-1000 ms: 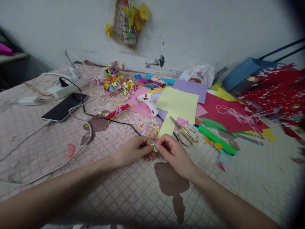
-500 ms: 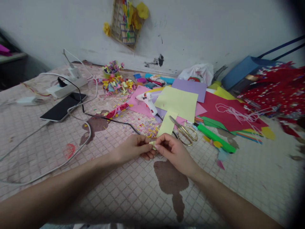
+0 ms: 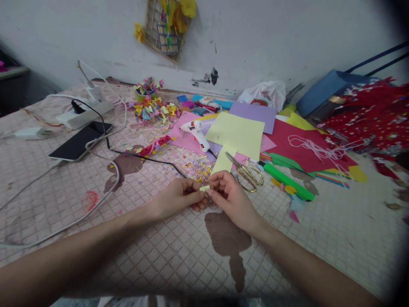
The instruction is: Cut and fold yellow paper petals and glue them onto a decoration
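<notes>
Between my two hands is a small piece of pale yellow paper (image 3: 205, 188), pinched at its edges. My left hand (image 3: 185, 194) has thumb and fingers closed on its left side. On the other side, my right hand (image 3: 228, 194) grips it with thumb and fingertips. Just beyond my right fingers lies a strip of pale yellow paper (image 3: 223, 161), partly hidden by that hand. Gold-handled scissors (image 3: 246, 172) rest beside the strip. A white glue gun (image 3: 198, 136) sits behind my hands on coloured sheets, its black cord running left.
Coloured paper sheets (image 3: 239, 134), a green roll (image 3: 289, 181) and white string (image 3: 322, 149) lie at the back right. Paper scraps (image 3: 200, 168) are scattered past my hands. On the left are a phone (image 3: 79, 143), a power strip (image 3: 84, 113) and loose cables.
The yellow piece now shows more of its flat face between my fingertips. Both hands keep hold of it, nearly in place. The whole view has shifted slightly.
</notes>
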A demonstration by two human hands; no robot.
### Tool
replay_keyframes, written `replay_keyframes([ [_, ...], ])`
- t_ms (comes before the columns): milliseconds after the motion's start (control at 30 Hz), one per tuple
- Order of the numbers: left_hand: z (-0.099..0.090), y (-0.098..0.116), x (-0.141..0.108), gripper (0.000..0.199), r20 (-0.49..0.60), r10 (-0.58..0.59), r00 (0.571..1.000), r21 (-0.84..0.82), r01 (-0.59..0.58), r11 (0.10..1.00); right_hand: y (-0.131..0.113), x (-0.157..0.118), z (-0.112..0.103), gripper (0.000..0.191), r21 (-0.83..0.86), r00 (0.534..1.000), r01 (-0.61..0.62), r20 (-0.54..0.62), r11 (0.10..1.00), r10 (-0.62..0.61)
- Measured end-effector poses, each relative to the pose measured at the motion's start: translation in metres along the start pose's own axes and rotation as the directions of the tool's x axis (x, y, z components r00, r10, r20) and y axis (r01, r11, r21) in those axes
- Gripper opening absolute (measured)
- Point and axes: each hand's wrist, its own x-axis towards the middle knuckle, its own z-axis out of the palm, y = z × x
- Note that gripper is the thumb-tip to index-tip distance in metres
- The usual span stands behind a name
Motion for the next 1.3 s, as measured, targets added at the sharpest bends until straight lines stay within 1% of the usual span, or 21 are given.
replay_keyframes([
  [100, 0.0, 0.001, 0.0, 0.021, -0.012, -0.021, 1.0, 0.012, 0.022, 1.0, -0.002, 0.001, -0.001, 0.021, 0.019, 0.999, -0.031, 0.01, 0.999, 0.031],
  [200, 0.0, 0.001, -0.001, 0.019, -0.001, -0.014, 1.0, 0.006, 0.014, 1.0, -0.005, 0.001, -0.003, 0.016, 0.097, 0.995, -0.087, 0.052, 0.991, 0.083],
  [267, -0.001, 0.003, -0.003, 0.018, 0.018, 0.003, 1.0, 0.011, -0.003, 1.0, -0.006, 0.001, -0.004, 0.016, 0.13, 0.989, -0.128, 0.095, 0.983, 0.116],
  [367, -0.002, 0.005, -0.005, 0.019, 0.033, 0.011, 0.999, 0.017, -0.012, 1.0, -0.009, 0.0, -0.004, 0.018, 0.073, 0.978, -0.157, 0.153, 0.985, 0.144],
  [467, -0.001, 0.005, -0.005, 0.019, 0.022, 0.001, 1.0, 0.026, -0.001, 1.0, -0.011, -0.002, -0.004, 0.021, -0.04, 0.986, -0.113, 0.118, 0.993, 0.117],
  [533, -0.001, 0.004, -0.004, 0.02, 0.017, 0.001, 1.0, 0.032, -0.001, 0.999, -0.01, -0.002, -0.004, 0.022, -0.068, 0.989, -0.1, 0.104, 0.993, 0.107],
  [667, -0.002, 0.001, -0.003, 0.021, 0.028, 0.001, 1.0, 0.052, -0.002, 0.999, -0.008, -0.002, -0.004, 0.023, 0.012, 0.97, -0.175, 0.171, 0.984, 0.171],
  [733, -0.003, 0.0, -0.003, 0.021, 0.033, 0.001, 0.999, 0.068, -0.003, 0.998, -0.007, -0.001, -0.004, 0.024, 0.034, 0.964, -0.2, 0.186, 0.979, 0.19],
  [800, -0.004, 0.0, -0.004, 0.021, 0.054, -0.006, 0.999, 0.063, 0.003, 0.998, -0.006, -0.002, -0.005, 0.022, 0.032, 0.966, -0.205, 0.168, 0.978, 0.197],
  [900, -0.005, 0.001, -0.004, 0.021, 0.112, -0.023, 0.993, 0.017, 0.022, 1.0, -0.006, -0.003, -0.005, 0.021, 0.004, 0.973, -0.197, 0.125, 0.98, 0.195],
  [967, -0.005, 0.004, -0.005, 0.022, 0.133, -0.041, 0.99, -0.015, 0.044, 0.999, -0.006, -0.003, -0.005, 0.022, -0.012, 0.975, -0.196, 0.109, 0.981, 0.196],
  [1067, -0.005, 0.006, -0.004, 0.025, 0.114, -0.07, 0.991, -0.043, 0.075, 0.996, -0.007, -0.004, -0.004, 0.023, -0.007, 0.974, -0.2, 0.106, 0.98, 0.199],
  [1133, -0.005, 0.006, -0.004, 0.027, 0.096, -0.07, 0.993, -0.046, 0.075, 0.996, -0.008, -0.004, -0.004, 0.024, 0.014, 0.972, -0.207, 0.114, 0.978, 0.204],
  [1300, -0.005, 0.003, -0.003, 0.027, 0.04, -0.014, 0.999, -0.025, 0.015, 1.0, -0.01, -0.004, -0.006, 0.024, 0.105, 0.959, -0.222, 0.201, 0.969, 0.197],
])
